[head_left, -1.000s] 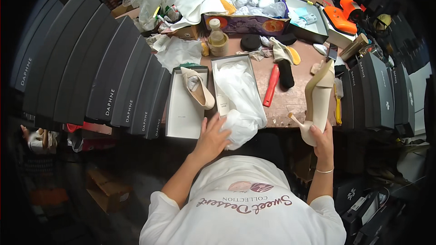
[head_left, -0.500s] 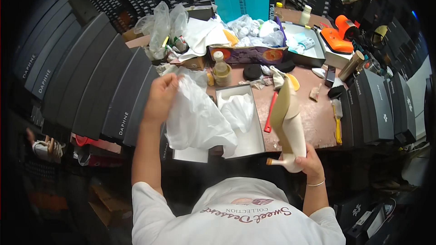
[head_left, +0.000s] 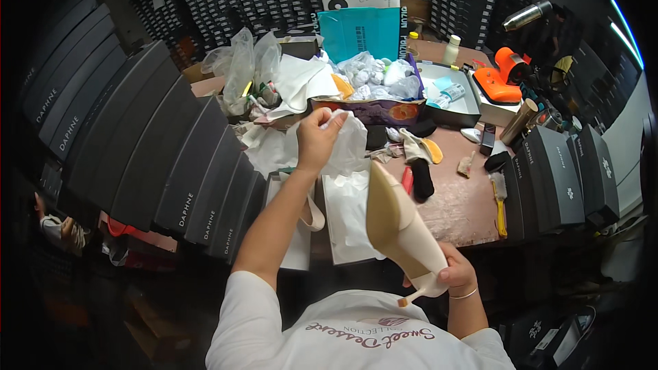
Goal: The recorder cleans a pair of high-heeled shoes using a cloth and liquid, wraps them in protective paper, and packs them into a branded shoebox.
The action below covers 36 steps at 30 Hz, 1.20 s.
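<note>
My left hand (head_left: 317, 140) is raised over the table, its fingers pinched on a crumpled sheet of white tissue paper (head_left: 351, 142). In my right hand (head_left: 458, 273) is a cream high-heeled shoe (head_left: 411, 236), gripped near the heel end. Its tan sole is turned toward me, the toe points away and the thin heel points down at the near side. Below the tissue an open shoe box (head_left: 337, 250) holds more white paper (head_left: 345, 202); the shoe partly covers it. A curved beige piece (head_left: 314, 215) shows beside my left forearm, mostly hidden.
Dark shoe boxes (head_left: 164, 157) stand stacked at the left, others (head_left: 552, 171) at the right. Beyond my hands is a purple carton (head_left: 404, 111) full of wadded paper. A black item (head_left: 422, 179), a yellow-handled brush (head_left: 500, 209) and an orange device (head_left: 497, 85) lie rightward.
My left hand has moved right, drawing the tissue toward the far middle. The shoe has tilted, its toe swinging left over the box. The whole view has shifted slightly.
</note>
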{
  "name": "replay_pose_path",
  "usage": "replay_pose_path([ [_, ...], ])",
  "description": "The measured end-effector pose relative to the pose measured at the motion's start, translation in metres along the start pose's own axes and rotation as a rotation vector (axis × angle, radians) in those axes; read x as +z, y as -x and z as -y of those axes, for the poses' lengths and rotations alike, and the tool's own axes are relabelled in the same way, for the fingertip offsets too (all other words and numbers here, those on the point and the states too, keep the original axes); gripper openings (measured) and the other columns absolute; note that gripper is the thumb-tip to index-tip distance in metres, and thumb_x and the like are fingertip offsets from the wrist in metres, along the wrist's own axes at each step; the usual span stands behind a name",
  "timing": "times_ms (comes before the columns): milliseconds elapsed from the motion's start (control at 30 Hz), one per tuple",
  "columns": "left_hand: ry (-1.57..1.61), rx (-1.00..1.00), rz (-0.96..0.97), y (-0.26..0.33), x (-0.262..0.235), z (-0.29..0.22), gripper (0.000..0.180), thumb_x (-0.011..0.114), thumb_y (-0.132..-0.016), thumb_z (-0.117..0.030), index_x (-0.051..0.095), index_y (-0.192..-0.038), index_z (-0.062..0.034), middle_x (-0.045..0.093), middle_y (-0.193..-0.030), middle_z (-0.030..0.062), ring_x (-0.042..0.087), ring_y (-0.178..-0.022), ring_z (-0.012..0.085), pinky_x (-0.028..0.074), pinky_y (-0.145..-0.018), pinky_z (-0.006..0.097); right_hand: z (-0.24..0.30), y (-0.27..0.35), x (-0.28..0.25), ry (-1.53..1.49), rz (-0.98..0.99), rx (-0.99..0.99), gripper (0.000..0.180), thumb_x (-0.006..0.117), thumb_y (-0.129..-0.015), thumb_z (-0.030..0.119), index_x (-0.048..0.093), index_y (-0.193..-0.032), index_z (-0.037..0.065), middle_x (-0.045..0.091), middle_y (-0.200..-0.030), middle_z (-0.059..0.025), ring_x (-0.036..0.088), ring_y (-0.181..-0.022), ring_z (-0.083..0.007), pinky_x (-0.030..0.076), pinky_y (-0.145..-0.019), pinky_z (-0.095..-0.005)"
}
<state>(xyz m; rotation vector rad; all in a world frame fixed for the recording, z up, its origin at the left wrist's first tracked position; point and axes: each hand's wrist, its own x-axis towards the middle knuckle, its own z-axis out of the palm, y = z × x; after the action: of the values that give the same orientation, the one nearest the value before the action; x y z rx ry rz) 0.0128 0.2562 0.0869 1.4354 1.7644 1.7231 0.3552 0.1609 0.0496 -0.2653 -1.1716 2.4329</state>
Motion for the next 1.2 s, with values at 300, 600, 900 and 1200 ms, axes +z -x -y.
replay_pose_path([
  [300, -0.104, -0.134, 0.490, 0.099, -0.031, 0.002, 0.027, 0.078, -0.076, -0.010, 0.060, -0.096, -0.0057, 0.056, -0.084, -0.0006, 0.051, -0.073, 0.0089, 0.043, -0.066, 0.024, -0.027, -0.063, -0.022, 0.082, -0.370, 0.044, 0.052, 0.058, -0.089, 0.023, 0.039, -0.131, -0.001, 0.060, -0.103, -0.0138, 0.066, -0.079, -0.0190, 0.059, -0.058, -0.0322],
  [600, -0.495, 0.507, 0.475, 0.130, -0.021, -0.012, 0.051, 0.065, -0.069, 0.001, 0.059, -0.119, -0.0077, 0.057, -0.107, 0.0163, 0.059, -0.095, 0.0314, 0.048, -0.082, 0.039, -0.044, -0.051, -0.021, 0.062, -0.184, 0.175, 0.064, 0.060, -0.088, 0.031, 0.034, -0.139, 0.002, 0.058, -0.112, -0.0159, 0.066, -0.086, -0.0227, 0.060, -0.058, -0.0340],
  [900, -0.474, 0.361, 0.318, 0.103, -0.033, 0.023, 0.027, 0.059, -0.078, -0.002, 0.063, -0.105, -0.0001, 0.061, -0.087, 0.0170, 0.061, -0.080, 0.0363, 0.048, -0.073, 0.043, -0.084, -0.033, -0.039, -0.553, -0.137, 0.056, 0.063, 0.047, -0.090, 0.049, 0.043, -0.134, 0.004, 0.056, -0.114, -0.0179, 0.060, -0.082, -0.0344, 0.055, -0.047, -0.0319],
  [1200, -0.079, 0.317, 0.452, 0.134, -0.018, -0.043, 0.022, 0.063, -0.080, 0.001, 0.066, -0.101, -0.0010, 0.060, -0.076, 0.0128, 0.062, -0.067, 0.0269, 0.049, -0.059, 0.034, -0.062, -0.038, -0.015, -0.352, -0.039, -0.051, 0.071, 0.062, -0.084, 0.035, 0.033, -0.139, 0.002, 0.053, -0.120, -0.0201, 0.061, -0.098, -0.0340, 0.058, -0.068, -0.0391],
])
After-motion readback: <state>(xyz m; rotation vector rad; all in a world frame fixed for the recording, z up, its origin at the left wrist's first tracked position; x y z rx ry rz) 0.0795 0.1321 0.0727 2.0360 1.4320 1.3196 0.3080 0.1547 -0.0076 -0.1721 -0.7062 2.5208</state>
